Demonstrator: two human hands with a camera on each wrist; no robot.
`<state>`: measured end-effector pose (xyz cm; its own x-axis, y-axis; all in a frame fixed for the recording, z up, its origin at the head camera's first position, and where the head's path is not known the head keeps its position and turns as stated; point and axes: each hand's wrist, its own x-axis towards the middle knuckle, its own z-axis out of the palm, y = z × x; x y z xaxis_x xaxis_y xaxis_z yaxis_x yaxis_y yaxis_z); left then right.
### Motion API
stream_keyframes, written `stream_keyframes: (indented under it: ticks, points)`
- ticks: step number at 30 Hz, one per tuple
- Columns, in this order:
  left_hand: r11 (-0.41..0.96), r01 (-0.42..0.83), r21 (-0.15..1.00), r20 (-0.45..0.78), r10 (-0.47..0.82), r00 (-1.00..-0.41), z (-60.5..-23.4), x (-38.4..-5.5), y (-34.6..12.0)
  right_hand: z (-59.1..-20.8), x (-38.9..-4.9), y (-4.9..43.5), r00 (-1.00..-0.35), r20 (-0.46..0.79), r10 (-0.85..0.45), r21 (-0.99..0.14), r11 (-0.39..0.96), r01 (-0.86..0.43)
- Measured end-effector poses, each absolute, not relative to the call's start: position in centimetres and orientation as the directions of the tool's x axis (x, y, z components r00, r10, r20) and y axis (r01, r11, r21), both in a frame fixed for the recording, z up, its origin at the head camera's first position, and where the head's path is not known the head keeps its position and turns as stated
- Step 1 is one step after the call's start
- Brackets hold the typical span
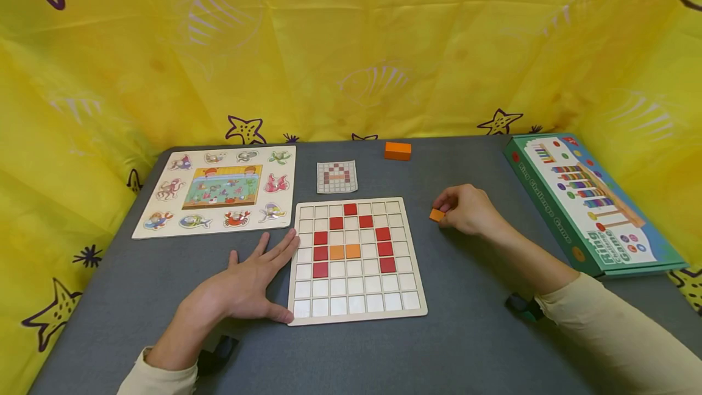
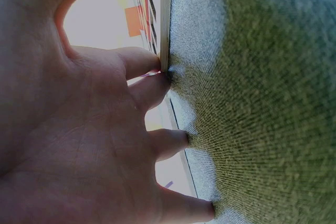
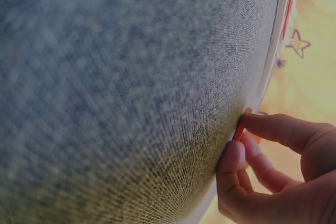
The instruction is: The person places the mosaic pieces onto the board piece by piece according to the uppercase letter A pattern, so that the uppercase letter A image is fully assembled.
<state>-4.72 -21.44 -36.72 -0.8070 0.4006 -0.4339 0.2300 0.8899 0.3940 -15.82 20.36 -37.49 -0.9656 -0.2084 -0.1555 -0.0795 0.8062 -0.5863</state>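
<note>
A wooden grid board [image 1: 358, 316] lies flat with white squares; several red tiles [image 1: 320, 253] form an arch shape on it, with two orange tiles [image 1: 345, 252] side by side between its sides. My left hand [image 1: 247, 288] is spread on the table, thumb and index fingertip at the board's left edge; the left wrist view has the fingertips [image 2: 202, 208] down on the cloth. To the board's right, my right hand [image 1: 466, 209] pinches a small orange tile [image 1: 437, 215] between thumb and fingers. The right wrist view catches this tile [image 3: 239, 130] edge-on, close over the cloth.
Behind the board lies a small pattern card [image 1: 337, 177], and an orange block [image 1: 397, 151] sits farther back. A sea-animal puzzle board [image 1: 164, 197] is at the left. On the right is a green game box [image 1: 548, 212]. Yellow fabric [image 1: 351, 78] hangs behind the grey table.
</note>
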Motion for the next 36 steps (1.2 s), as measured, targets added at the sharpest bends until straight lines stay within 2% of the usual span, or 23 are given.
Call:
stream_keyframes:
  ticks: [21,36]
  points:
    - [0.89,0.233,0.392,-0.432,0.402,-0.807,-36.6,-4.7,-21.4,-37.0,-15.7,20.0,-0.963,-0.162,-0.215,-0.589,0.804,-0.08]
    - [0.892,0.222,0.393,-0.438,0.394,-0.808,-36.7,-4.7,-21.4,-36.5,-15.0,18.8,-0.953,-0.14,-0.268,-0.619,0.775,-0.127]
